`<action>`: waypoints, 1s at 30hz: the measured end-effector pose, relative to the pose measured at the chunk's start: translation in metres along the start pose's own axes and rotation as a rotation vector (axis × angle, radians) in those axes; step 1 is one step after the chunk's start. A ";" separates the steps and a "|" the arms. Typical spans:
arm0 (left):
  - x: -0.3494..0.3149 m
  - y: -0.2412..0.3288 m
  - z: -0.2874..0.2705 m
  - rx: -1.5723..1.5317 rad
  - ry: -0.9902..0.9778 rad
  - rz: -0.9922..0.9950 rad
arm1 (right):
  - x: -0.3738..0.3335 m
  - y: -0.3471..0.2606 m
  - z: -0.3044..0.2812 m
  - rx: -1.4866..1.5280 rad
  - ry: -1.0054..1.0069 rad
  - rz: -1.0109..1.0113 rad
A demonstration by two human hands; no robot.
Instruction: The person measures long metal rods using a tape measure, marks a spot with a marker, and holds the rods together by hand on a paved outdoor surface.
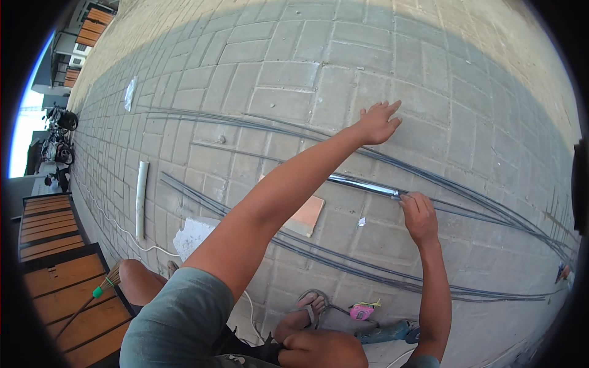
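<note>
- Working at the right-hand end of a shiny metal tube (367,185), which lies at three o'clock from the middle of my view, among thin dark rods (429,175); I judge the step in hand to be steadying or adjusting that end.
- My right hand (420,218), between three and four o'clock, has its fingers curled at the tube's tip; they seem to touch it, but I cannot tell whether they are closed around it.
- My left hand (380,124), out at two o'clock, is spread and gripping nothing; my left forearm (310,172) hides the tube's other end.
- As I judge it, the next move calls for a sure pinch at the tip, without nudging the loose rods.
- A pink tape measure (362,311) and a blue-green power tool (385,333) lie toward five o'clock, near my foot (311,302).
</note>
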State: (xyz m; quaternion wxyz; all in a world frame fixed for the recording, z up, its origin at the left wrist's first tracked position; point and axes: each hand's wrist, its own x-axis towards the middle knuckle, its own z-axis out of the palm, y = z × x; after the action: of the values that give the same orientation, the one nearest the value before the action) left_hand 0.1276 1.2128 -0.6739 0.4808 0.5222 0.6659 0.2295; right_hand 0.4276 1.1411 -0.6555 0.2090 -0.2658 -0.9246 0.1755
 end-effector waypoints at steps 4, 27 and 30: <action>-0.185 -0.057 -0.048 0.137 0.350 0.409 | 0.001 -0.039 0.014 -0.056 -0.035 0.021; -0.405 -0.417 -0.269 0.355 0.681 0.215 | 0.129 -0.387 0.066 -0.391 -0.468 0.221; -0.400 -0.425 -0.279 0.332 0.609 0.198 | 0.135 -0.406 0.038 -0.448 -0.495 0.250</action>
State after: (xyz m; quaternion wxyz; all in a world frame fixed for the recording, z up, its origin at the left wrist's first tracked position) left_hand -0.3232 0.7525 -0.7359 0.1444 0.5629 0.7529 0.3089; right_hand 0.1354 0.8860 -0.4715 -0.1077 -0.3654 -0.9232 0.0514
